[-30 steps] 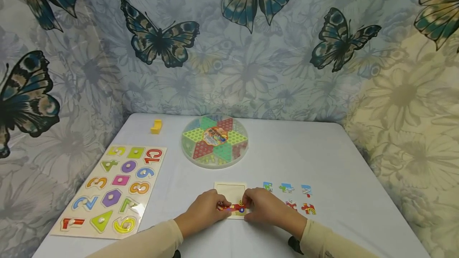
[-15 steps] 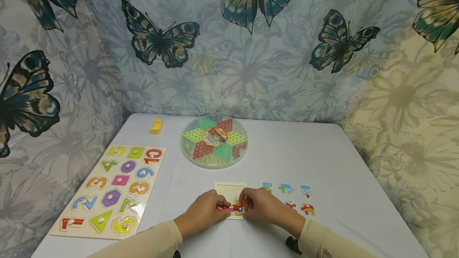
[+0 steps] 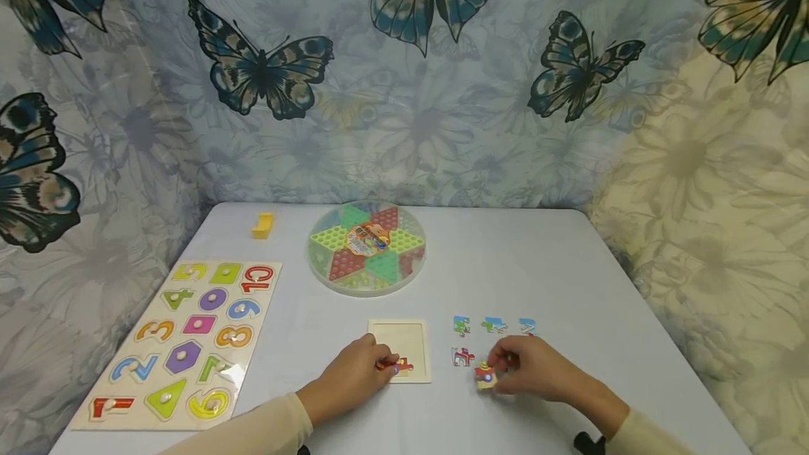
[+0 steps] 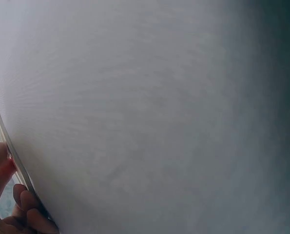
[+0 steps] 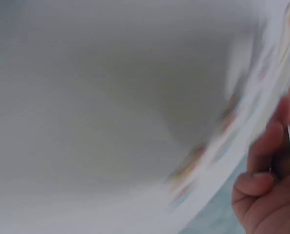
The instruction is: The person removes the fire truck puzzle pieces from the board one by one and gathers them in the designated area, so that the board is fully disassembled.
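Observation:
In the head view, a shallow wooden puzzle tray (image 3: 411, 335) lies near the table's front. My left hand (image 3: 350, 374) is at its lower left corner, fingers pinching a red puzzle piece (image 3: 404, 366) inside the rim. In the left wrist view those fingers (image 4: 30, 207) curl at the tray's edge beside a patch of red. To the right of the tray, my right hand (image 3: 537, 367) pinches a puzzle piece (image 3: 485, 376) printed red, yellow and blue, just above the table. Loose puzzle pieces (image 3: 463, 357) lie beyond it, some hidden by the hand. The right wrist view is blurred.
On the left lies a large number-and-shape peg board (image 3: 183, 357). A round Chinese checkers case (image 3: 366, 248) sits farther back, with a small yellow block (image 3: 262, 225) to its left. Patterned cloth walls (image 3: 417, 125) border the white table (image 3: 505, 258).
My right hand has left the tray and moved right, carrying the puzzle piece with it. The left hand stays at the tray's lower left. The head view has shifted slightly.

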`<state>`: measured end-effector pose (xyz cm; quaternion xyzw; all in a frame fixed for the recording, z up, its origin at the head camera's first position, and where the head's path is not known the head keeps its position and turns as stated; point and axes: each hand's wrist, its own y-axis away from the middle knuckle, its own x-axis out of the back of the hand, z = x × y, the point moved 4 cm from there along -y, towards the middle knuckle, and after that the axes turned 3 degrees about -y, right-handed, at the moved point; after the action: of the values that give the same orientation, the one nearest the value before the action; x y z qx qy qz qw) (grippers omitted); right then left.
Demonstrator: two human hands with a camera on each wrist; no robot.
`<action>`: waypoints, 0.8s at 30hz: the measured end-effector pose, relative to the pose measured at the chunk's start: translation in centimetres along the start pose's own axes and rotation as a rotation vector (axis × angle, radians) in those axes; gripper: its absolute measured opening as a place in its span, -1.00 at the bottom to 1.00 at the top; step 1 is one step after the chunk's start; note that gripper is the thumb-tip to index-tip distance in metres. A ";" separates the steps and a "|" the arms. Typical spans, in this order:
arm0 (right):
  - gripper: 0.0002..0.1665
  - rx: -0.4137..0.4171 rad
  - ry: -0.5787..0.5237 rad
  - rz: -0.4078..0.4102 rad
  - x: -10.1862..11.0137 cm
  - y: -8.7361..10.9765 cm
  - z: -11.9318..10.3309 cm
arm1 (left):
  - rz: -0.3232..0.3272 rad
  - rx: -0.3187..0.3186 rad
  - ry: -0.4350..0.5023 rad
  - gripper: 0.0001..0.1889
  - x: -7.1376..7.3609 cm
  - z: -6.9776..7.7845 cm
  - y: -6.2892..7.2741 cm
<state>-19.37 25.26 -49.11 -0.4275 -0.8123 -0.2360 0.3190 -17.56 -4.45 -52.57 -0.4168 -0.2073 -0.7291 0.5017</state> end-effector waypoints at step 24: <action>-0.56 -0.038 0.015 -0.073 2.6 3.6 3.5 | 0.084 0.170 -0.049 -0.64 0.7 -0.6 0.8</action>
<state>-18.51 30.84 -49.23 -0.4018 -0.8202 -0.2662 0.3081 -17.16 -5.58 -52.46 -0.3988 -0.2631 -0.6766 0.5603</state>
